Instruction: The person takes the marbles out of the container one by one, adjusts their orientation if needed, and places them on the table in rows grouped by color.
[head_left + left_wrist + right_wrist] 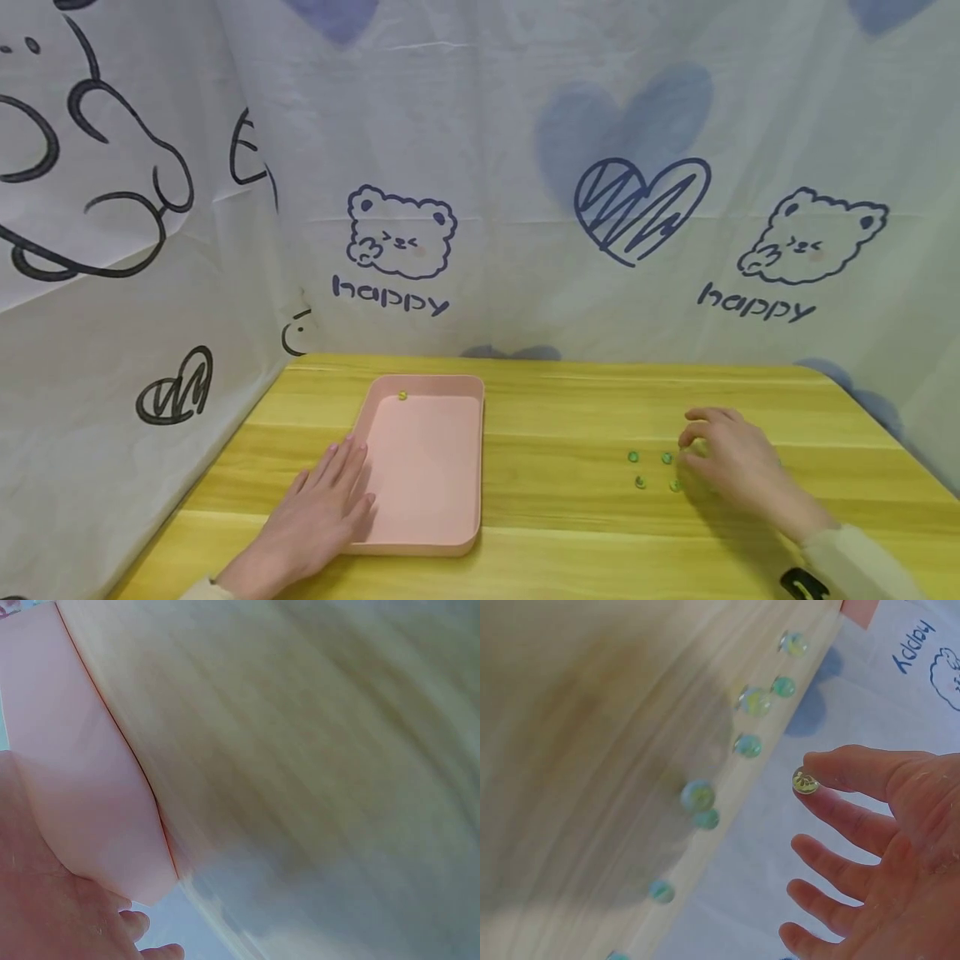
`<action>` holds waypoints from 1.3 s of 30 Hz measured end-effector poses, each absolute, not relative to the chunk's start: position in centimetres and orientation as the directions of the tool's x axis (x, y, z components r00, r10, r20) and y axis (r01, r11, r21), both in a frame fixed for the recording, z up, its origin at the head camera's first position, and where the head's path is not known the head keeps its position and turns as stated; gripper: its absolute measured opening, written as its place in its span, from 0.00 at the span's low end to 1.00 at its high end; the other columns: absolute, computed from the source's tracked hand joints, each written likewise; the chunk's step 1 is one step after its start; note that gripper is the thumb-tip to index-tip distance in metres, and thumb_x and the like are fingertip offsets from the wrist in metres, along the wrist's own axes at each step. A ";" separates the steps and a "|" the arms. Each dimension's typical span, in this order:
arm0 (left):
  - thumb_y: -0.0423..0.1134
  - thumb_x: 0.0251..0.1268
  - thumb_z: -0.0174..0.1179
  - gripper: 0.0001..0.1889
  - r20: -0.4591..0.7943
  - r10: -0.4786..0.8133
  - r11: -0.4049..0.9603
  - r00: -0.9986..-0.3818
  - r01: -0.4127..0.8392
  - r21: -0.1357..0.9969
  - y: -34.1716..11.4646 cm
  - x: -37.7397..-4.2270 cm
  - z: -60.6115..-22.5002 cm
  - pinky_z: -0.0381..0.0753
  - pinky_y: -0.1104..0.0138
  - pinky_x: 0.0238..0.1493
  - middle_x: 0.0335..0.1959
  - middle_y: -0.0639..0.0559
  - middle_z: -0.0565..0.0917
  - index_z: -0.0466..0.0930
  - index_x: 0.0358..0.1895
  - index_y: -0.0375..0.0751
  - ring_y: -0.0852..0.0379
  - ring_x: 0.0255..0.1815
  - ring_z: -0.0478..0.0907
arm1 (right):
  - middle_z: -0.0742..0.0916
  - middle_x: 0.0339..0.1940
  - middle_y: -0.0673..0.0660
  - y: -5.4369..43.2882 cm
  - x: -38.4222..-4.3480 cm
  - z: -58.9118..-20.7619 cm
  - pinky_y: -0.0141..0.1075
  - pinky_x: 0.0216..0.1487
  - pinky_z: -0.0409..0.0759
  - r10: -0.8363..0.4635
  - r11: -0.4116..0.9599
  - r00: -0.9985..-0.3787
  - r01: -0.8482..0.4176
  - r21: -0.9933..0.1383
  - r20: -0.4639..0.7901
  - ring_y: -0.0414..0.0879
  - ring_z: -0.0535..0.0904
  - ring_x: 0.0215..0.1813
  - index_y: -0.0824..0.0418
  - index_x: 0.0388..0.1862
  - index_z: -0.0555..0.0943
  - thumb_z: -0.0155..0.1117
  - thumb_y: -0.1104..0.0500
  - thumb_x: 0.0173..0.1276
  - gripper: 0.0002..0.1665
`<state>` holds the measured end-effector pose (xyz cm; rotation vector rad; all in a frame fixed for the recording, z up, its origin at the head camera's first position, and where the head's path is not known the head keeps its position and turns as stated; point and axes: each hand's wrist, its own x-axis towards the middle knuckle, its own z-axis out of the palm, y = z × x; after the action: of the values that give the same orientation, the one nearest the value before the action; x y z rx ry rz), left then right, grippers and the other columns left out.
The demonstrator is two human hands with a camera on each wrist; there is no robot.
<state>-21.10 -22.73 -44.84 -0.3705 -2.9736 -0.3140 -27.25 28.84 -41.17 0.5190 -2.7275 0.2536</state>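
My right hand is raised over the right side of the table. In the right wrist view it pinches a clear marble with a yellowish inside between thumb and index fingertip; the other fingers are spread. Several green and yellow glass marbles lie on the wood just left of that hand, some hidden by it. My left hand, fingers straight, rests on the left edge of a shallow pink tray. A single yellow marble sits at the tray's far end.
The table has a yellow wood-grain top. A white printed cloth hangs behind its far edge and along the left side. Bare wood lies between the tray and the marbles.
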 end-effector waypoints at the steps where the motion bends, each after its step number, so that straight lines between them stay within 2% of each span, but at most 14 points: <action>1: 0.55 0.79 0.41 0.35 0.152 0.228 0.948 -0.962 0.255 0.189 -22.7 -21.1 -44.8 0.50 0.36 0.69 0.79 0.39 0.48 0.52 0.78 0.36 0.38 0.78 0.44 | 0.82 0.55 0.70 29.2 -27.2 -41.2 0.65 0.53 0.71 -0.317 0.918 -0.872 -0.381 -0.109 0.373 0.70 0.72 0.58 0.56 0.30 0.86 0.74 0.59 0.56 0.04; 11: 0.55 0.79 0.41 0.35 0.143 0.222 0.950 -0.964 0.247 0.192 -22.6 -21.0 -44.8 0.48 0.36 0.69 0.79 0.38 0.46 0.51 0.78 0.35 0.37 0.78 0.44 | 0.82 0.53 0.71 32.3 -25.7 -41.9 0.65 0.55 0.69 -0.253 0.933 -0.899 -0.325 -0.157 0.358 0.71 0.72 0.57 0.57 0.30 0.87 0.72 0.59 0.56 0.03; 24: 0.56 0.78 0.41 0.36 0.158 0.235 0.943 -0.959 0.264 0.205 -22.6 -21.0 -44.6 0.49 0.35 0.68 0.79 0.38 0.48 0.52 0.77 0.35 0.36 0.77 0.45 | 0.82 0.54 0.72 34.9 -24.4 -42.3 0.67 0.51 0.71 -0.228 0.949 -0.921 -0.283 -0.138 0.316 0.73 0.72 0.56 0.57 0.31 0.86 0.74 0.60 0.56 0.04; 32: 0.58 0.78 0.40 0.36 0.138 0.233 0.942 -0.963 0.259 0.215 -22.8 -21.0 -44.6 0.50 0.35 0.68 0.79 0.38 0.49 0.52 0.78 0.36 0.36 0.77 0.45 | 0.82 0.53 0.73 35.5 -24.4 -42.7 0.67 0.49 0.71 -0.220 0.954 -0.927 -0.269 -0.131 0.305 0.74 0.74 0.53 0.56 0.30 0.86 0.74 0.60 0.56 0.04; 39: 0.58 0.78 0.40 0.36 0.146 0.236 0.941 -0.961 0.263 0.211 -22.7 -21.1 -44.6 0.50 0.35 0.68 0.79 0.37 0.48 0.51 0.78 0.36 0.36 0.77 0.45 | 0.82 0.53 0.72 35.9 -24.7 -43.5 0.68 0.50 0.71 -0.212 0.959 -0.930 -0.257 -0.121 0.299 0.74 0.73 0.54 0.53 0.29 0.86 0.73 0.59 0.56 0.03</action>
<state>-21.08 -22.69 -44.63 -0.3846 -2.9778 -0.3483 -24.67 35.91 -43.47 0.3452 -2.8246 0.2279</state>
